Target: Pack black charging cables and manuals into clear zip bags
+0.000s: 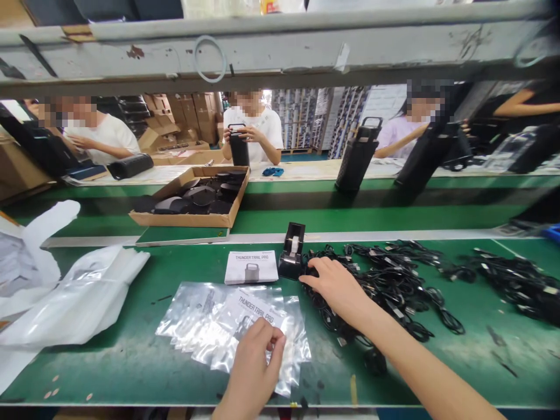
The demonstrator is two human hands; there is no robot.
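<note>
Hands lie apart over the green bench (144, 373). The left hand (256, 364) is curled, thumb drawn in close to the fingertips, over the lower edge of a manual (258, 304); whether it pinches the sheet I cannot tell. That manual lies on fanned clear bags (188, 312), inside one or on top, which is unclear. The right hand (332, 286) is half open, thumb and forefinger parted, touching the left edge of a heap of black cables (385, 289); any grip on a cable is hidden.

Just beyond the bags sits a stack of manuals (251, 268), with a tape dispenser (291, 251) at its right. White wrap (83, 297) lies at the left, a second cable pile (518, 286) at far right.

Farther off, a carton (184, 220) holds black parts (199, 195), and a speaker (355, 160) stands on the belt (301, 204). Across it, a person in white (269, 125) grasps another speaker (240, 150).
</note>
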